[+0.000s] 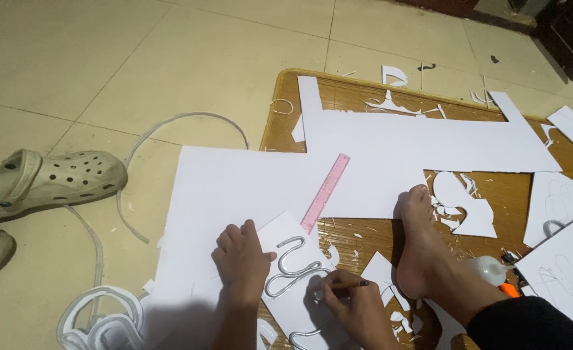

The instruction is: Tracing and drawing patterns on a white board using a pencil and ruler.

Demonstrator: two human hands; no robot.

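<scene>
Left hand [241, 259]: lies flat, fingers released and spread, pressing down a small white paper sheet [286, 272] at the near middle.
Right hand [354, 308]: fingers grasping a thin wooden pencil [348, 284], its tip on the same sheet, just right of the left hand.
Wavy strip [289, 266]: a pale, glossy looped band on the small sheet, lying between the two hands and touching the left thumb.
Ruler [326, 192]: flat pink plastic, slanted, just beyond the hands.
Large sheets [403, 152]: smooth white paper with curved cutouts, spread over the woven bamboo mat [351, 91].
Bare foot [422, 243]: rests on the mat, right of the hands, amid jagged white scraps.
Clog sandal [46, 181]: pale perforated rubber, far left on the glossy tiled floor [137, 65].
Glue bottle [490, 269]: small, translucent, near right beside the foot.
</scene>
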